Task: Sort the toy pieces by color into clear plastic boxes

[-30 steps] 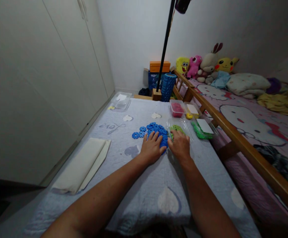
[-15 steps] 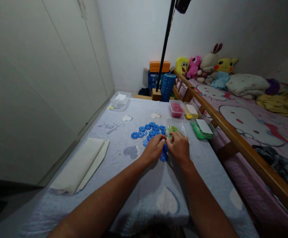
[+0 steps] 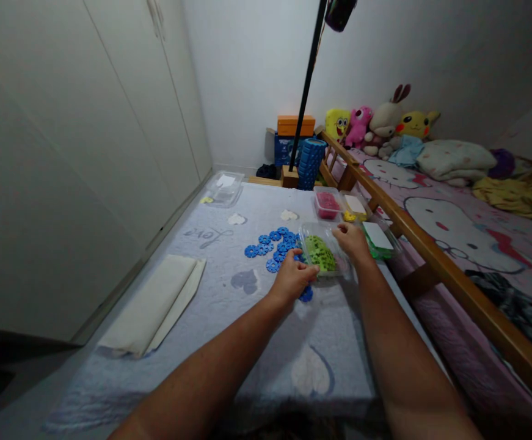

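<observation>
A clear plastic container with lime-green pieces in it stands between my hands. My right hand pinches its right rim toward the far corner. At its near left corner is my left hand, thumb and index finger spread apart; the thumb reaches the near edge. Blue flower-shaped discs lie in a loose group to the left of the container, some of them partly hidden by my left hand. One more blue disc shows just in front of that hand.
Along the right edge are containers of pink pieces, yellow pieces and green pieces. A clear tray lies at the far left corner, a folded cream cloth at the left. A wooden bed rail borders the right side.
My hands were close together over the blue discs and have separated. The right hand moved right and away to the container's rim. The green-piece container now sits slightly nearer, its contents more visible.
</observation>
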Tool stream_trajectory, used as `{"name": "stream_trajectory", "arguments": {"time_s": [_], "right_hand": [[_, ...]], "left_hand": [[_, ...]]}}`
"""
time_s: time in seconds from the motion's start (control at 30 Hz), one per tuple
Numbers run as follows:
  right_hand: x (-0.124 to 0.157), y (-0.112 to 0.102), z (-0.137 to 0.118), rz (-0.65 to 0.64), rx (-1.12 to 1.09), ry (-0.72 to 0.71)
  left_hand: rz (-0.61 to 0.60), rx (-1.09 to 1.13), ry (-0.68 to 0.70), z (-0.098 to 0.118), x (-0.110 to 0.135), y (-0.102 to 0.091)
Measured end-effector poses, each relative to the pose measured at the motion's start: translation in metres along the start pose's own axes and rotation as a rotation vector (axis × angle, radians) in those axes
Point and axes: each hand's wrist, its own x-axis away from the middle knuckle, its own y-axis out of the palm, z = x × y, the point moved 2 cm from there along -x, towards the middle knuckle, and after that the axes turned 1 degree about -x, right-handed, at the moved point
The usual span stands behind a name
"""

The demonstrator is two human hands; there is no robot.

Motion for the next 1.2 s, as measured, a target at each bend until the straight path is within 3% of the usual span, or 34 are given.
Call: {"name": "stream_trajectory", "arguments": {"time_s": [0.1,0.17,0.3,0.6,1.0,1.2], "right_hand": [[-0.01,0.015,0.007,-0.144,-0.123,0.012],[-0.009,0.022,0.008,-0.159,-0.162,-0.011],[-0.001,0.025,0.001,-0.119,-0.177,-0.088],[0.032,0.031,-0.045,0.054,0.055,-0.263],[0.053,0.018,-0.082,-0.011,0.33,-0.142],[0.055,0.015,-0.081,-0.08,0.149,-0.168]], "left_hand": [[0.001,-0.009,0.014,-0.002,-0.001,0.002],[0.006,-0.003,0.028,-0.002,-0.001,0.0],[0.044,0.038,0.079,0.002,0.003,-0.013],[0.133,0.045,0.146,0.007,0.024,-0.051],[0.154,0.078,0.172,0.002,0.027,-0.06],[0.164,0.133,0.162,0.002,0.027,-0.064]]}}
